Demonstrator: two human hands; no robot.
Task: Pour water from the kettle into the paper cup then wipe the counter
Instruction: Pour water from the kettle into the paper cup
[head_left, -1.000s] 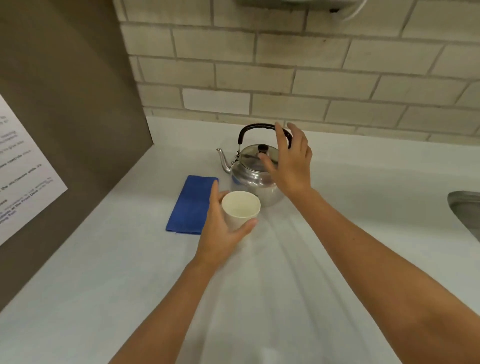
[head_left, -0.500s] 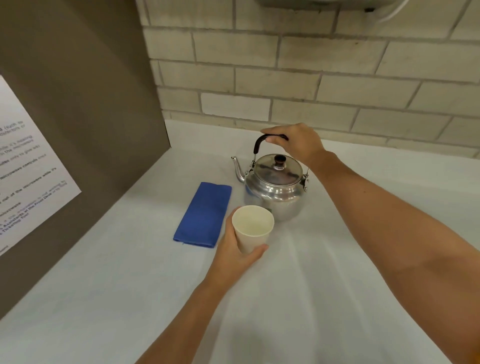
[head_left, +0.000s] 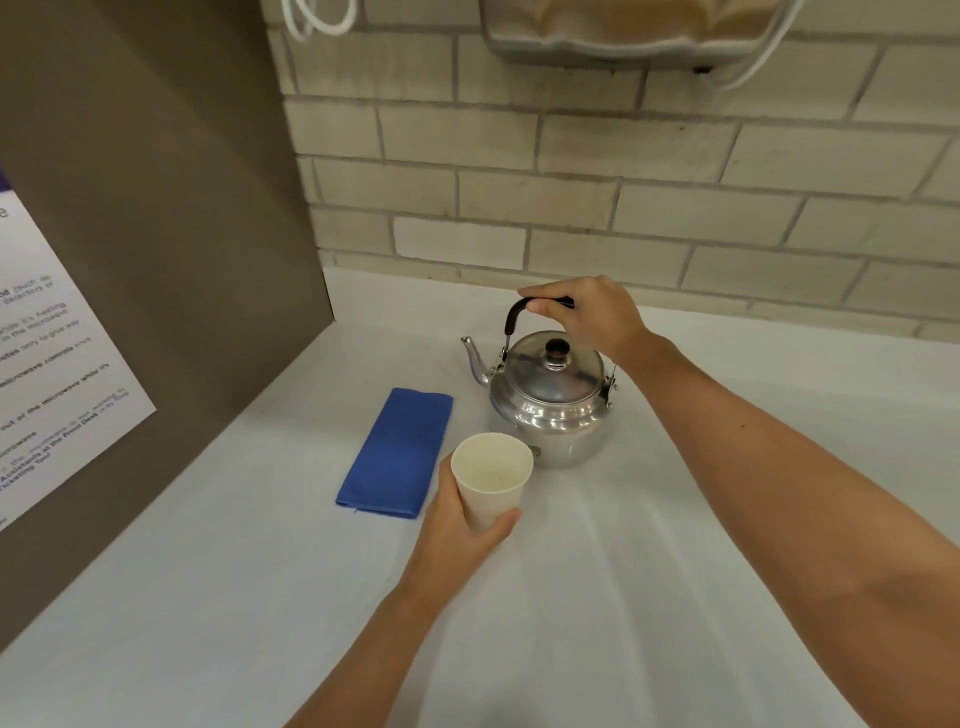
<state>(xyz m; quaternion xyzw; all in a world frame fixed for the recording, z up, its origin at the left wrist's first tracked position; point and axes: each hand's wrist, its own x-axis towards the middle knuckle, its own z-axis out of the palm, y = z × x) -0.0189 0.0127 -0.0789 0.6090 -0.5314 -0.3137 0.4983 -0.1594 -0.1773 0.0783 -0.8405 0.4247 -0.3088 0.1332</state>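
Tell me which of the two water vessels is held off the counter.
The paper cup, raised in the left hand; the steel kettle sits on the counter.

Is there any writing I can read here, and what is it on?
Only the poster on the left panel has text, mostly blurred. Readable fragments:
"microwave controls"
"out of the microwave while it's"
"at the Front Desk"
The kettle, cup and cloth show no writing.

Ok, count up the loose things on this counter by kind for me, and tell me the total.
Kettle: 1, steel, right hand on its handle
Paper cup: 1, held by the left hand
Blue cloth: 1, folded, left of the kettle
Total: 3
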